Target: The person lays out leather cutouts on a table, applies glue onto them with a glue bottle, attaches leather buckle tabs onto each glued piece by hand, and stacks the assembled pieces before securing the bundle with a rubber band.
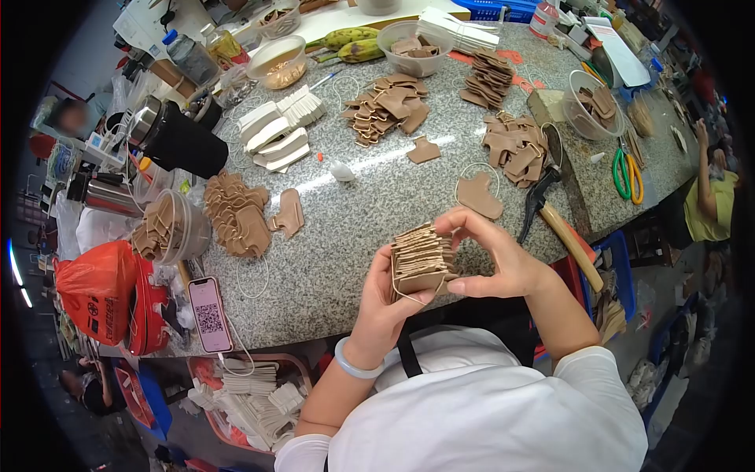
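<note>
A thick stack of brown leather-like pieces [423, 263] is held up over the near edge of the counter, with pale edges facing up. My left hand [384, 303] wraps its left side and bottom, thumb along the front. A thin pale cord or band runs across the stack's lower front. From the right, my right hand [503, 256] grips the stack, with its index finger on the top edge and its thumb at the lower right corner. Just beyond the hands lies a flat brown piece [478, 195] with a loop of white elastic around it.
A hammer [562, 228] lies right of my hands. More brown piles [236, 214] and white bundles [281, 126] sit on the granite counter [346, 212]. A phone [209, 316] is at the left edge; scissors [627, 175] are at right. Another person [710, 200] is at far right.
</note>
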Motion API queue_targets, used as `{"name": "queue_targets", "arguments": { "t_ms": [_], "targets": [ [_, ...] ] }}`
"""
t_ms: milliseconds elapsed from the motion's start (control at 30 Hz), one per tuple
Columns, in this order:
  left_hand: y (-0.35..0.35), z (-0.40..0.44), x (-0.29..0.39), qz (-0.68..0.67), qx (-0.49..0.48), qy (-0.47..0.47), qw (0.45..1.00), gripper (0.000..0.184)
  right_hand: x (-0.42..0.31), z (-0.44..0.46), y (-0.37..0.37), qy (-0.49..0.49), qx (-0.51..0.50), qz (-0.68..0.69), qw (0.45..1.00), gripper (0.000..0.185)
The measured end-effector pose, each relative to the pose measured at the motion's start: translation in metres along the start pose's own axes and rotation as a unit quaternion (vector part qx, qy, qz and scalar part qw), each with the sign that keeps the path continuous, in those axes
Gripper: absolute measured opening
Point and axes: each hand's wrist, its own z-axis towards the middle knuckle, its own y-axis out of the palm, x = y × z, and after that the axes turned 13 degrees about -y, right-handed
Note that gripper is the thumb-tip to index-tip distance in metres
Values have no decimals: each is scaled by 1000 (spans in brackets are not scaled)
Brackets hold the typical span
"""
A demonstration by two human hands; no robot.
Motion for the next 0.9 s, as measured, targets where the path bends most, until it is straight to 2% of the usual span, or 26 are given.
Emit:
{"name": "queue_targets", "arguments": {
  "t_ms": [67, 167, 233, 300, 367, 400, 433, 467, 500, 533, 567, 600, 633, 667, 700, 733, 767, 800, 867, 900],
  "targets": [
    [-3, 0, -5, -8, -4, 7, 1000, 72, -1, -3, 4, 4, -1, -2, 1000, 76],
    [-6, 2, -8, -31, -29, 6, 999, 73, -2, -5, 15, 51, 56, -4, 997, 80],
    [-5, 3, -10, -48, -48, -3, 998, 74, -2, -5, 13, 133, 84, 72, 985, 75],
    [-2, 5, -11, -5, 30, -31, 999, 73, 2, 0, 6, 144, 123, 87, 978, 68],
    [-6, 5, -11, 37, 38, -6, 999, 68, 8, 11, -15, 137, 151, 36, 978, 62],
    [-10, 5, -11, 81, 47, 17, 995, 64, 12, 19, -30, 146, 178, 83, 970, 59],
    [-14, 3, -11, 124, 56, 38, 990, 59, 8, 34, -47, 187, 217, 64, 956, 50],
    [-19, 0, -8, 148, 62, 55, 986, 51, 18, 46, -67, 152, 232, 7, 961, 45],
    [-24, -1, -6, 146, 64, 57, 986, 51, 17, 62, -83, 173, 258, -50, 949, 46],
    [-29, 0, -4, 175, 78, 61, 980, 47, 31, 73, -102, 161, 267, -74, 947, 50],
    [-32, 0, -2, 203, 93, 65, 973, 44, 43, 85, -116, 193, 294, -95, 931, 54],
    [-34, -1, -1, 205, 110, 94, 968, 35, 58, 92, -133, 205, 276, -136, 929, 64],
    [-38, -2, 0, 203, 111, 97, 968, 35, 73, 95, -146, 216, 257, -177, 925, 74],
    [-43, -3, 1, 226, 128, 112, 959, 33, 83, 96, -149, 219, 242, -268, 907, 65],
    [-48, -4, 2, 248, 145, 126, 950, 30, 80, 98, -144, 219, 240, -268, 907, 65],
    [-53, -6, 2, 246, 145, 126, 950, 30, 77, 96, -137, 125, 230, -462, 848, 56],
    [-57, -8, 1, 259, 154, 134, 944, 27, 75, 93, -130, 25, 207, -632, 746, 46],
    [-60, -9, 0, 270, 164, 142, 938, 24, 70, 92, -120, -21, 222, -591, 775, 31],
    [-60, -8, -4, 281, 172, 148, 932, 23, 57, 89, -88, -7, 160, -471, 868, 21],
    [-60, -7, -4, 296, 179, 158, 925, 21, 70, 82, -78, -79, 112, -469, 873, 18]
  ]
}}
